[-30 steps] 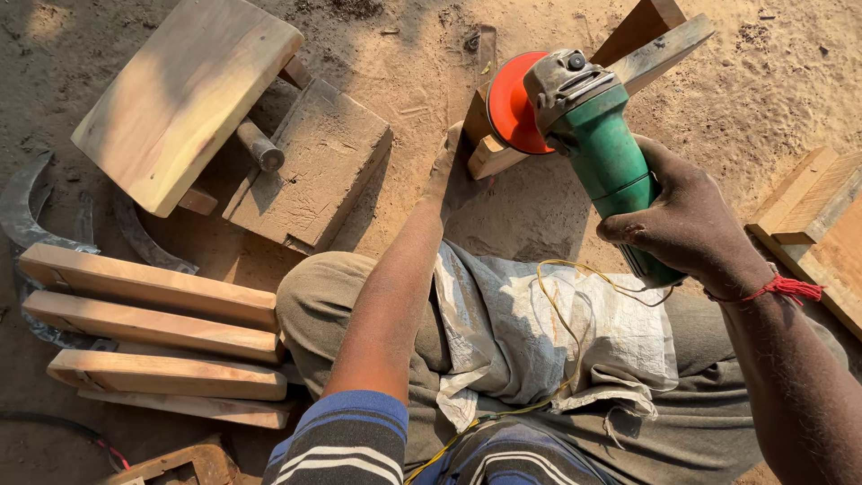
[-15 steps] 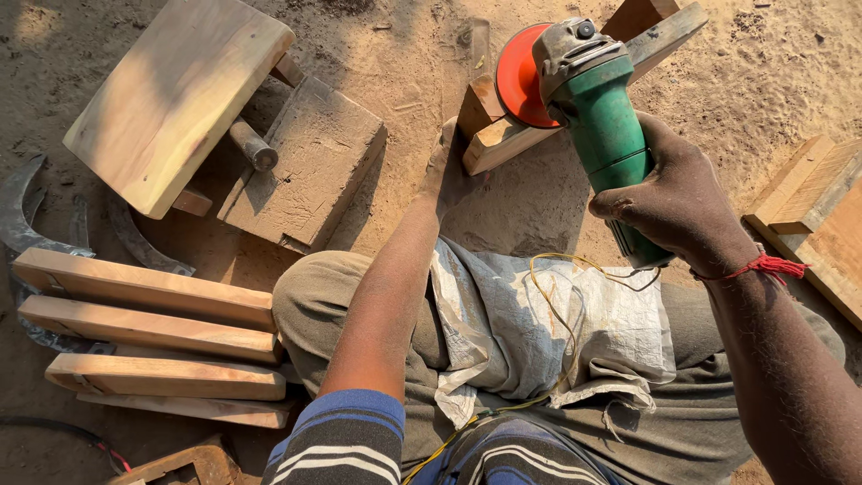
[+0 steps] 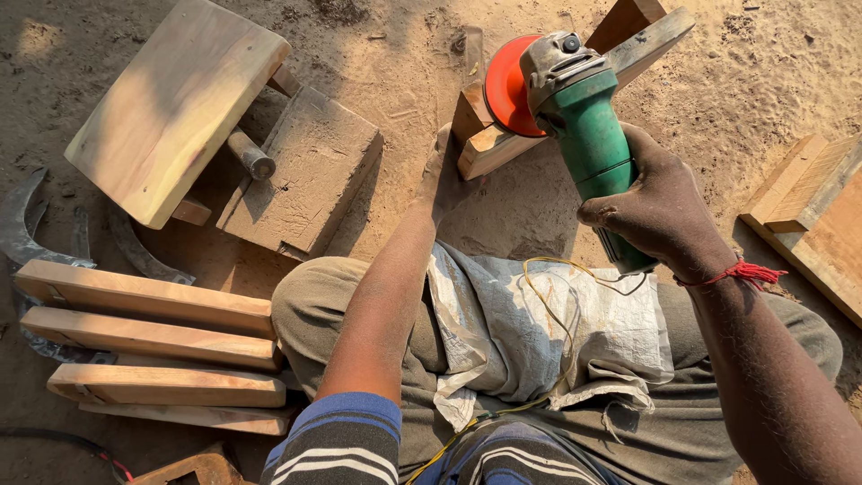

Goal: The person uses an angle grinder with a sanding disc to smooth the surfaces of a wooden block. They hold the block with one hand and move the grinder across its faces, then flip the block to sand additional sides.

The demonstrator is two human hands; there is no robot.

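Green angle grinder [image 3: 588, 144] gripped tight in my right hand [image 3: 660, 211], I should keep its orange disc [image 3: 507, 85] flat on the wooden piece [image 3: 503, 139] that my left hand [image 3: 449, 175] pins down, fingers pressed against it.

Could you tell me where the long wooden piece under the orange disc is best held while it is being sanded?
Probably at its near, lower end, from the left: the wooden piece slants away up-right, the left hand already steadies that end, and the disc meets it further up.
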